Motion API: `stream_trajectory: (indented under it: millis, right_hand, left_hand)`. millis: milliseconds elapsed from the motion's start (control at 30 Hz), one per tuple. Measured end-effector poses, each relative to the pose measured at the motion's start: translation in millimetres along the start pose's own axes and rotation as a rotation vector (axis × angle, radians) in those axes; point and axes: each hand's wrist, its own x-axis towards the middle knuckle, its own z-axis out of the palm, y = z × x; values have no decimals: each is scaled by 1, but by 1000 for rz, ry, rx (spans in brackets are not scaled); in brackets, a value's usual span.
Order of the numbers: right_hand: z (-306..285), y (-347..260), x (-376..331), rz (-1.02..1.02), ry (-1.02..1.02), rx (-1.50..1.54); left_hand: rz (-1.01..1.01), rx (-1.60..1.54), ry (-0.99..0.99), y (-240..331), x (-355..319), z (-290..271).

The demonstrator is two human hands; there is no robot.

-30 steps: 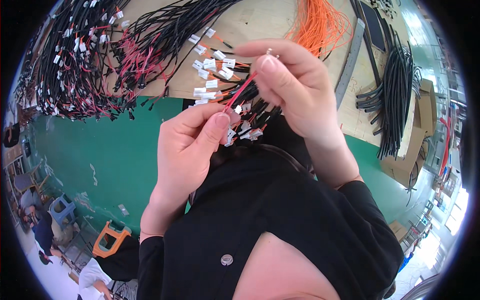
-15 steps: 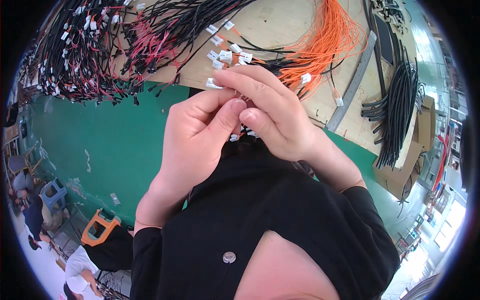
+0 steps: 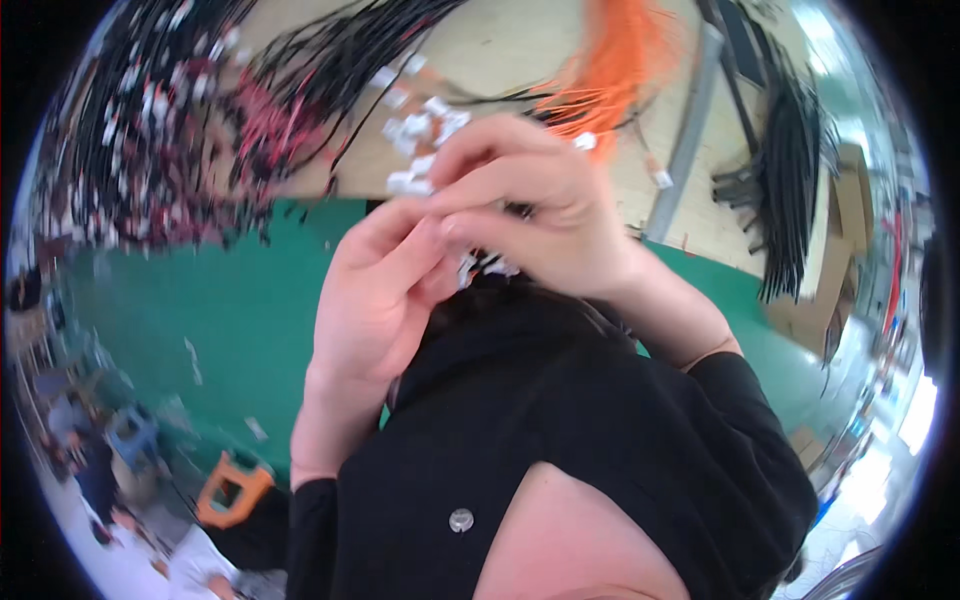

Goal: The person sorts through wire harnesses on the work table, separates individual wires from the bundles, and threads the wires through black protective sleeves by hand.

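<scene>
My left hand [image 3: 375, 280] and my right hand [image 3: 560, 215] meet at the table's near edge, fingertips pinched together. Whatever lies between the fingertips is hidden by the fingers and smeared by motion. Just beneath the hands, close to my black shirt, small white connectors [image 3: 498, 266] on dark wires show. Past my fingers, a loose cluster of white connectors [image 3: 410, 130] lies on the table, some on orange and black wires. The bundle of orange wires [image 3: 620, 75] spreads out beyond my right hand.
Black and red wires with white ends [image 3: 150, 130] heap over the table's left side. A metal ruler [image 3: 688, 130] and a bundle of black tubes [image 3: 785, 210] lie right, near a cardboard box [image 3: 850, 200]. An orange stool [image 3: 235, 490] and people are at lower left.
The whole view has shifted and blurred. My right fingers have curled and come down onto the left fingertips, where before they were stretched over them.
</scene>
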Motion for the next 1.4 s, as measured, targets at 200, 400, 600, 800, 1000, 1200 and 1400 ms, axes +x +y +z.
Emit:
stream_trajectory:
  millis: [200, 400, 600, 800, 1000, 1200, 1400]
  right_hand:
    - [27, 11, -14, -188, 217, -452]
    - [-41, -17, -36, 286, 353, -296]
    - [-174, -12, -108, 990, 673, -1317]
    - [-204, -3, -132, 1169, 566, -1384]
    - [-180, -40, -102, 578, 804, 288]
    - [-51, -38, -41, 412, 341, 991]
    - [-15, -54, 7, 366, 354, 1052]
  left_hand:
    - [99, 182, 10, -7, 7, -12]
    - [226, 331, -82, -11, 8, -7]
    - [199, 373, -20, -9, 9, -9]
    - [267, 459, -7, -6, 14, 6]
    - [314, 625, 103, -3, -8, 14]
    - [440, 640, -8, 13, -9, 41]
    - [693, 626, 59, 17, -22, 50]
